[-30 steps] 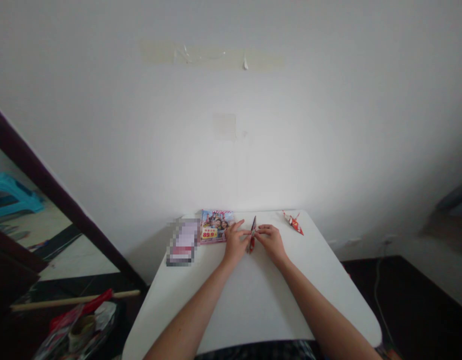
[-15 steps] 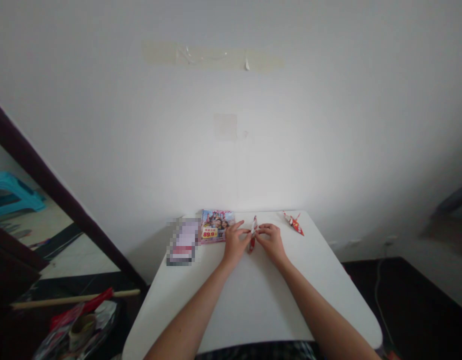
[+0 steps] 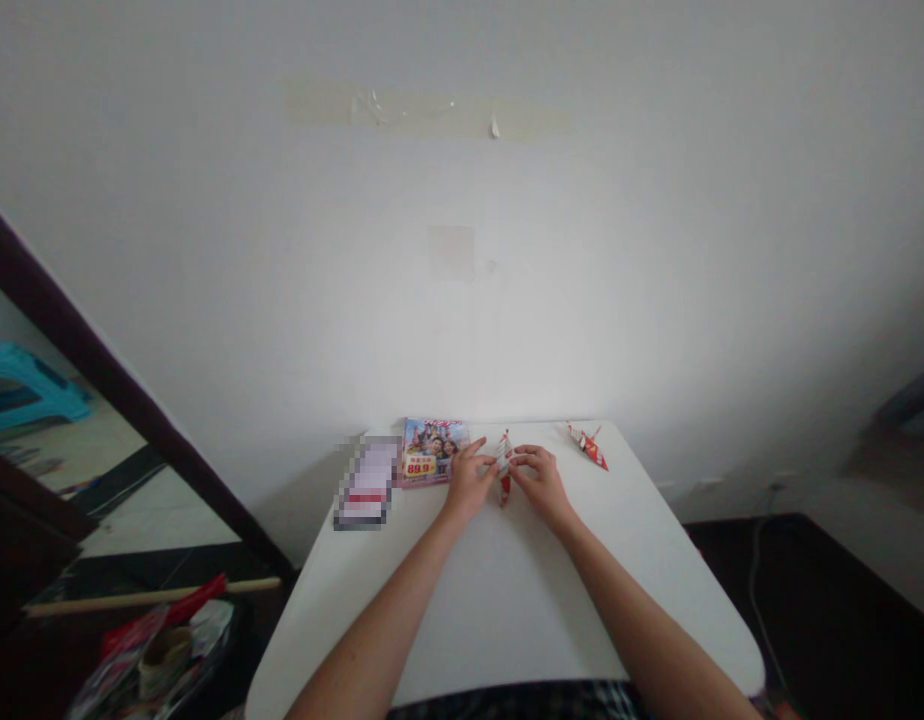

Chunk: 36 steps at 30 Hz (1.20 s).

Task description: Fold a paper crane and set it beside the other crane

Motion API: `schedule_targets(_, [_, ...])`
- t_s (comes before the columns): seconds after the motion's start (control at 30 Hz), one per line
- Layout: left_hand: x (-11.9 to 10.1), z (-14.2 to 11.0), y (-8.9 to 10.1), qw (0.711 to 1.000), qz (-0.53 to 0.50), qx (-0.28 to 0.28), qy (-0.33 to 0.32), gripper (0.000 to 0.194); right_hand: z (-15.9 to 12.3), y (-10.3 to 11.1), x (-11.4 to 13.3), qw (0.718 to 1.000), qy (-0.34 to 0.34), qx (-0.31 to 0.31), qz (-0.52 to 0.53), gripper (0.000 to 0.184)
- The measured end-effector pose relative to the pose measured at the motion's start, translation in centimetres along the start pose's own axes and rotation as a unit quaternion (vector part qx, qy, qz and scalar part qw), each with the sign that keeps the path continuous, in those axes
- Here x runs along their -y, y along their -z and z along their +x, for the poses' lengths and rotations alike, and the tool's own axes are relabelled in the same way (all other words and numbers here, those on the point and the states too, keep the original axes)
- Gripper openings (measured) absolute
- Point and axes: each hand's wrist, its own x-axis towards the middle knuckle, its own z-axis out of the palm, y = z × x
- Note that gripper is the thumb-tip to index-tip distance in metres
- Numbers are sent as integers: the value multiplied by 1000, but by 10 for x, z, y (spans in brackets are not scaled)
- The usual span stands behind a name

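Between my hands stands a narrow piece of folded paper (image 3: 505, 485), red and white printed, its long side running away from me. The fingertips of my left hand (image 3: 471, 478) pinch its left side. From the right, the thumb and fingers of my right hand (image 3: 538, 480) pinch it too. Part of the paper's middle is hidden by the fingertips. A folded paper crane (image 3: 588, 446) in red, white and orange lies apart from my hands at the back right of the white table (image 3: 507, 600).
Behind my left hand lies a colourful printed leaflet (image 3: 432, 450). A pixelated phone-like object (image 3: 368, 485) is at the table's left edge. The wall (image 3: 507, 330) rises right behind the table. On the floor at left is a bin-like container (image 3: 166, 660) with a stick (image 3: 154, 595) across it.
The folded paper has turned slightly between my fingers and shows a wider face. Both hands have shifted a little to the left, still pinching it.
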Motion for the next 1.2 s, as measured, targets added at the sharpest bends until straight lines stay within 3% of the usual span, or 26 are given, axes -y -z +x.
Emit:
schedule_targets(0.27, [-12,-7,2,999,18,-20,-18,11,0,2,-1,1000,1,-1,-13,11])
schedule_targets(0.43, [-19,-8,8,999,27,-1,-17,8,0,3,1,1000,-6,-5,-23,13])
schedule_targets(0.9, [-15,-4,8,997,55,50,18,9,3,5,-5,1000,-11,24,-1,20])
schedule_targets(1.2, [-7,-1,6,998,43,33,-6,8,6,3,-16,997,-6,64,43,22])
